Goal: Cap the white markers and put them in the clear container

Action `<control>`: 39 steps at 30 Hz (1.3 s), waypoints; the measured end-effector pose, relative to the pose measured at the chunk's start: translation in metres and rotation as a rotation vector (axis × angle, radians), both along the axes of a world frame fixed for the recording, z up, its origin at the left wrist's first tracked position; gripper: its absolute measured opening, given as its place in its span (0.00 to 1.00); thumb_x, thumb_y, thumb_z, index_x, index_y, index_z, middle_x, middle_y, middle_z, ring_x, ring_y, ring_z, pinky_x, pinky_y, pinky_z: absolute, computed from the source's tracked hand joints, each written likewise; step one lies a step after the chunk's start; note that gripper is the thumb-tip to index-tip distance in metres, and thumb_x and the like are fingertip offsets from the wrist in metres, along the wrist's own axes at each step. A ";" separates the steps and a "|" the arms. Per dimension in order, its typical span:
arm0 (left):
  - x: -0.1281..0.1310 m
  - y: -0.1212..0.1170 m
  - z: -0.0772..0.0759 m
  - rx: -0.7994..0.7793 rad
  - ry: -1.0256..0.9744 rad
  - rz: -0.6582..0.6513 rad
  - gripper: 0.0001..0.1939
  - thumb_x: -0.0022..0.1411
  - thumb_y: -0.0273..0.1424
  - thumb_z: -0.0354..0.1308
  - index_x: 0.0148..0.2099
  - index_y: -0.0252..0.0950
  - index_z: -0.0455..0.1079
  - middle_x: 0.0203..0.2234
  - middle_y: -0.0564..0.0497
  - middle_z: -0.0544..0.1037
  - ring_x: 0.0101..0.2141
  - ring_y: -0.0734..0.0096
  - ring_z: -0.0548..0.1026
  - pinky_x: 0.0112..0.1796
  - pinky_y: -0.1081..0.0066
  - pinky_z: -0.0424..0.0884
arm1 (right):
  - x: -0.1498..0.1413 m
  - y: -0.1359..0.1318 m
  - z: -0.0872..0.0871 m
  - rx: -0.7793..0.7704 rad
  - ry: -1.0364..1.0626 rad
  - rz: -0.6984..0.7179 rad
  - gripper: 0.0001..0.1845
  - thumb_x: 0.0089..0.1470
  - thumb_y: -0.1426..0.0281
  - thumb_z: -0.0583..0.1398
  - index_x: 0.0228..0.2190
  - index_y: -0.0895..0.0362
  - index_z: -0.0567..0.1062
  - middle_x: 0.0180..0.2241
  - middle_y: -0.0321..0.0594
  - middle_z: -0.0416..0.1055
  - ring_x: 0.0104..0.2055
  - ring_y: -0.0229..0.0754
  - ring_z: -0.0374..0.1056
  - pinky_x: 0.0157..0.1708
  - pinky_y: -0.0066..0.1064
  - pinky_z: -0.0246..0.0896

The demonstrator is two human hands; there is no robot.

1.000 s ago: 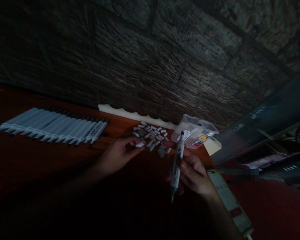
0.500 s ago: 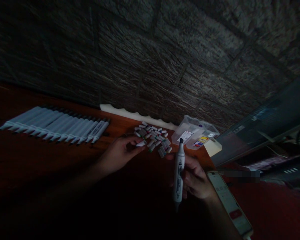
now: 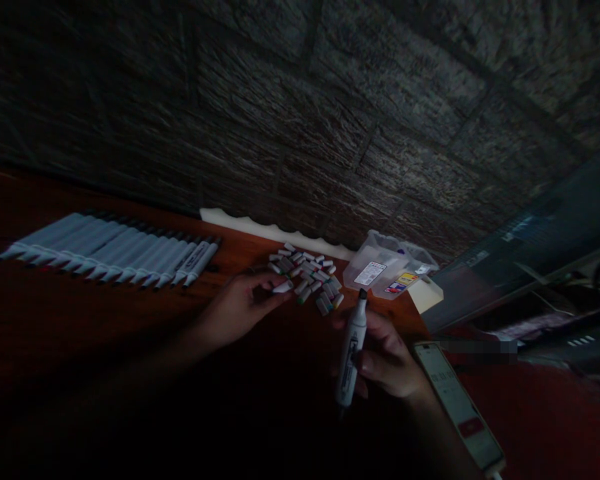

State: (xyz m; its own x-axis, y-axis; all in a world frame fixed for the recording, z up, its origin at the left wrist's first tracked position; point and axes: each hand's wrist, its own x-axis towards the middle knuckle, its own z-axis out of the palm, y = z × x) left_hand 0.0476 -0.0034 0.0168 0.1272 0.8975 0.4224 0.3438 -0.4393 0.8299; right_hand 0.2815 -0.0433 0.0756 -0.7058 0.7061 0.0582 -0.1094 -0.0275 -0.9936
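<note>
Holding a thick white marker pen [image 3: 351, 357] with dark print on its barrel, the person's right hand [image 3: 387, 357] is closed around it, thumb against the side. Marker position: in front of the palm, well apart from the pen row, slightly tilted, its dark upper end leaning right; lower end lost in shadow.

Left hand [image 3: 240, 303]: narrow, thumb and fingers pinched on a small white cap [image 3: 283, 287], at the near-left edge of a loose pile of short white and grey caps [image 3: 310, 273], some with coloured ends. The pile lies on a reddish-brown wooden counter [image 3: 235, 250].

Left of the pile: a slanted row of white marker pens [image 3: 115, 250], side by side, dark ends at both sides. Right of the pile: a clear plastic box [image 3: 380, 263] with printed labels. Behind: a white scalloped strip [image 3: 270, 232] along a grey brick wall [image 3: 280, 120]. A light-edged phone [image 3: 455, 400] lies beside the right forearm. Lighting dim.
</note>
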 end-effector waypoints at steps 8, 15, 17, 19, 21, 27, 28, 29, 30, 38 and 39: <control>-0.001 0.001 -0.002 0.008 -0.001 -0.009 0.10 0.60 0.38 0.59 0.40 0.40 0.76 0.37 0.52 0.81 0.38 0.67 0.78 0.40 0.70 0.74 | 0.003 0.001 -0.002 -0.007 -0.009 0.011 0.21 0.51 0.59 0.65 0.46 0.51 0.73 0.25 0.36 0.74 0.16 0.31 0.61 0.12 0.20 0.56; -0.001 0.000 -0.002 -0.002 -0.008 -0.008 0.10 0.60 0.38 0.59 0.40 0.39 0.76 0.37 0.51 0.81 0.37 0.67 0.78 0.41 0.70 0.74 | 0.003 0.001 -0.003 -0.011 0.034 0.039 0.21 0.53 0.61 0.64 0.48 0.53 0.72 0.26 0.38 0.75 0.16 0.30 0.61 0.13 0.19 0.56; -0.001 0.000 -0.002 0.000 -0.009 -0.010 0.10 0.60 0.38 0.59 0.39 0.39 0.76 0.36 0.51 0.81 0.37 0.66 0.78 0.41 0.70 0.74 | 0.003 0.001 -0.003 -0.013 0.035 0.038 0.21 0.53 0.62 0.65 0.48 0.53 0.72 0.26 0.38 0.75 0.16 0.30 0.61 0.13 0.19 0.56; -0.001 0.001 -0.002 0.003 -0.005 -0.009 0.10 0.60 0.38 0.59 0.39 0.38 0.76 0.36 0.50 0.81 0.37 0.66 0.78 0.40 0.69 0.74 | 0.003 0.001 -0.003 -0.020 0.037 0.039 0.20 0.53 0.62 0.65 0.47 0.52 0.73 0.27 0.38 0.75 0.16 0.30 0.61 0.13 0.19 0.57; -0.001 0.001 -0.001 0.007 0.002 -0.010 0.10 0.60 0.38 0.59 0.39 0.38 0.76 0.36 0.51 0.81 0.37 0.66 0.78 0.40 0.69 0.74 | 0.003 0.002 -0.003 -0.027 0.029 0.037 0.20 0.52 0.62 0.65 0.47 0.52 0.73 0.26 0.38 0.75 0.17 0.30 0.62 0.13 0.19 0.57; 0.000 0.001 -0.002 0.016 0.001 -0.008 0.11 0.60 0.38 0.59 0.39 0.38 0.76 0.36 0.50 0.81 0.37 0.66 0.78 0.40 0.70 0.74 | 0.004 0.002 -0.006 -0.051 0.028 0.027 0.22 0.49 0.62 0.67 0.46 0.55 0.73 0.26 0.39 0.75 0.17 0.30 0.62 0.13 0.19 0.55; 0.000 0.001 -0.002 0.019 -0.001 -0.007 0.11 0.60 0.38 0.59 0.39 0.37 0.76 0.36 0.50 0.81 0.37 0.66 0.78 0.40 0.70 0.74 | 0.004 0.002 -0.007 -0.057 0.044 0.037 0.22 0.50 0.62 0.67 0.46 0.55 0.73 0.26 0.39 0.75 0.17 0.30 0.62 0.13 0.18 0.55; 0.000 0.001 -0.003 0.021 -0.001 -0.007 0.11 0.60 0.38 0.59 0.39 0.37 0.76 0.36 0.50 0.81 0.37 0.67 0.78 0.40 0.70 0.74 | 0.004 0.002 -0.007 -0.064 0.056 0.045 0.21 0.51 0.63 0.66 0.46 0.55 0.73 0.26 0.38 0.75 0.17 0.30 0.62 0.13 0.18 0.55; 0.000 0.001 -0.003 0.023 -0.002 -0.006 0.11 0.60 0.38 0.59 0.39 0.37 0.76 0.36 0.50 0.81 0.37 0.67 0.78 0.40 0.70 0.74 | 0.004 0.003 -0.008 -0.068 0.068 0.051 0.20 0.51 0.64 0.66 0.46 0.54 0.73 0.26 0.38 0.76 0.17 0.29 0.62 0.13 0.17 0.55; -0.001 0.001 -0.003 0.029 0.013 -0.011 0.10 0.60 0.38 0.59 0.40 0.38 0.76 0.37 0.51 0.81 0.37 0.67 0.78 0.40 0.70 0.73 | 0.002 0.003 -0.006 -0.053 0.102 0.064 0.19 0.52 0.66 0.66 0.46 0.53 0.73 0.26 0.37 0.75 0.17 0.29 0.62 0.13 0.17 0.57; -0.001 0.001 -0.003 0.029 0.013 -0.010 0.10 0.61 0.38 0.59 0.40 0.38 0.76 0.37 0.51 0.81 0.37 0.67 0.78 0.40 0.70 0.73 | 0.002 0.003 -0.006 -0.050 0.108 0.067 0.19 0.52 0.67 0.66 0.46 0.53 0.73 0.26 0.37 0.75 0.17 0.29 0.62 0.14 0.17 0.57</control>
State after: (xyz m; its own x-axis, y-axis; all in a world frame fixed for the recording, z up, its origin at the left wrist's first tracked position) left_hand 0.0465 -0.0020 0.0141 0.1413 0.8835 0.4466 0.3500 -0.4666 0.8123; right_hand 0.2836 -0.0403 0.0698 -0.7431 0.6613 0.1023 -0.2123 -0.0881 -0.9732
